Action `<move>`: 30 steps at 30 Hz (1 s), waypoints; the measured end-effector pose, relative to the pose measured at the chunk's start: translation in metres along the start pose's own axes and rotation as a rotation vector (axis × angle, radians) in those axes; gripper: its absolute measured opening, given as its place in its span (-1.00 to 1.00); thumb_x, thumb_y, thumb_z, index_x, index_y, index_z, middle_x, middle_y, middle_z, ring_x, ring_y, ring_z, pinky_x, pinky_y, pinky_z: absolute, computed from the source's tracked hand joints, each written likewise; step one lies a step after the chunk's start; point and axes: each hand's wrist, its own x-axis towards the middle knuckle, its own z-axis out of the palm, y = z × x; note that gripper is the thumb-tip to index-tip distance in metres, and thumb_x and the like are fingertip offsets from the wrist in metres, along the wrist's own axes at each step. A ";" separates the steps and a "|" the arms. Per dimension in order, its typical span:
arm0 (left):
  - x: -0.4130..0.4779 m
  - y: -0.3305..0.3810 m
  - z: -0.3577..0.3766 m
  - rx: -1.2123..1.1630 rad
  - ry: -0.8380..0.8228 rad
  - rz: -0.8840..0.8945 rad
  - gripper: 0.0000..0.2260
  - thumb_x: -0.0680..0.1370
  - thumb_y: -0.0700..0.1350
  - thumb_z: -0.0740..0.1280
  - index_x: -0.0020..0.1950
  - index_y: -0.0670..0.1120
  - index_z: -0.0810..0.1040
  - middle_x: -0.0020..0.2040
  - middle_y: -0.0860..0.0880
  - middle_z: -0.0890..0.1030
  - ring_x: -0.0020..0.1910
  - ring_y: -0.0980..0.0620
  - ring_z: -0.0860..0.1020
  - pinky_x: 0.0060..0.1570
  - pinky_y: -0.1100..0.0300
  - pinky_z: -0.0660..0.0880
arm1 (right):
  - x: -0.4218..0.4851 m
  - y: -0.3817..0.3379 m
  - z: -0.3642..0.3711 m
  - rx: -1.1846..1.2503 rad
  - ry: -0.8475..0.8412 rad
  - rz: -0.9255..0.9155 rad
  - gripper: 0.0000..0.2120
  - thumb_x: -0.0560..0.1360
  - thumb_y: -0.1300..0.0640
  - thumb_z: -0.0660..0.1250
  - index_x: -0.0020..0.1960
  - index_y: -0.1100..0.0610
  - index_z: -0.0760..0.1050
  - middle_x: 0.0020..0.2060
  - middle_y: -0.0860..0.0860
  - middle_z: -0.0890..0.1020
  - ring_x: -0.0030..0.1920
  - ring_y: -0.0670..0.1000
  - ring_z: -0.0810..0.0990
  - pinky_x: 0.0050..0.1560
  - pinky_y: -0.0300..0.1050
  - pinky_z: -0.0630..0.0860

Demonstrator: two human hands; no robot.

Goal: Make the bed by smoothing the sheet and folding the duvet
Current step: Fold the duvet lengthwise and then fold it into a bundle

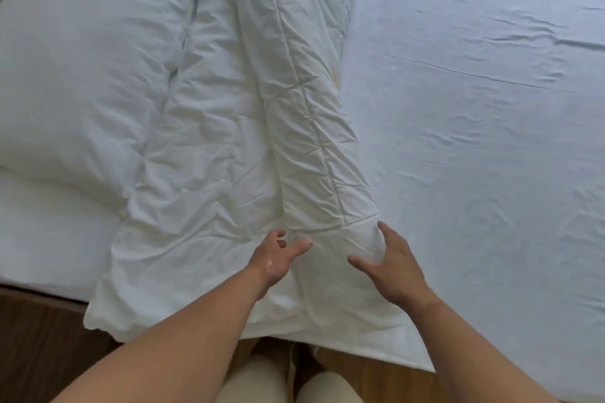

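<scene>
A white duvet (262, 108) is lying folded into a long, crumpled band, running from the top centre of the frame down to the bottom centre, where its near end is hanging slightly over the bed's edge. It is resting on a pale sheet (474, 108), which is spreading across the whole right side of the frame with a few shallow creases. A white pillow (82, 59) is sitting at the upper left, its right edge touching the duvet. The left hand (276, 257) is reaching in at lower centre over the duvet's near end, its grip loosely curled and pinching nothing; whether it is touching the fabric I cannot tell. The right hand (397, 267) is lying just to the right of it, on the duvet's right corner, its grip spread wide with the fingers straight. The two hands are near each other but apart. A wooden floor (39, 337) is showing at the lower left, and the person's knees (252, 383), in pale trousers, are showing at the bottom centre.
</scene>
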 end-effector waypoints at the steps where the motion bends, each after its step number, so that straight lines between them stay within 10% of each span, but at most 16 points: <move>1: 0.009 -0.001 0.008 -0.062 -0.003 0.000 -0.11 0.31 0.34 0.50 0.52 0.05 0.25 0.31 0.01 0.47 0.25 -0.03 0.52 0.32 -0.04 0.47 | 0.007 0.004 0.006 0.029 -0.003 0.010 0.04 0.33 -0.28 0.51 0.62 -0.03 0.03 0.57 -0.06 0.20 0.56 0.00 0.18 0.53 -0.02 0.20; 5: 0.028 -0.008 0.024 -0.212 -0.002 0.024 -0.06 0.13 0.41 0.57 0.42 0.11 0.34 0.23 0.09 0.58 0.18 0.05 0.59 0.26 -0.01 0.53 | 0.021 0.019 0.031 0.072 -0.010 0.026 0.09 0.28 -0.32 0.51 0.62 -0.08 0.01 0.54 -0.08 0.27 0.50 0.02 0.30 0.40 -0.05 0.31; 14: -0.021 0.006 0.049 -0.495 -0.086 0.093 -0.62 0.39 0.03 0.57 0.13 -0.12 0.69 0.04 -0.15 0.72 0.03 -0.16 0.70 0.13 -0.15 0.60 | -0.024 0.003 0.040 0.210 0.063 -0.117 -0.69 0.42 -0.31 0.40 0.01 -0.15 0.48 -0.17 -0.17 0.65 -0.12 -0.14 0.59 -0.05 -0.09 0.55; 23: -0.110 -0.020 -0.075 0.128 0.408 0.326 -0.45 0.33 0.15 0.53 0.26 0.02 0.56 0.11 0.06 0.67 0.11 0.02 0.62 0.20 0.03 0.53 | -0.092 -0.045 0.064 0.097 -0.121 -0.301 -0.28 0.35 -0.39 0.35 0.43 -0.22 0.27 0.01 -0.16 0.60 0.01 -0.14 0.61 0.13 -0.18 0.53; 30: -0.110 -0.053 -0.245 0.446 0.629 0.062 -0.36 0.33 0.19 0.57 0.27 -0.09 0.47 0.16 -0.11 0.61 0.11 -0.15 0.57 0.06 0.05 0.49 | -0.091 -0.079 0.104 -0.033 -0.084 -0.377 -0.30 0.48 -0.24 0.37 0.52 -0.15 0.18 0.39 -0.16 0.35 0.36 -0.12 0.42 0.34 -0.23 0.37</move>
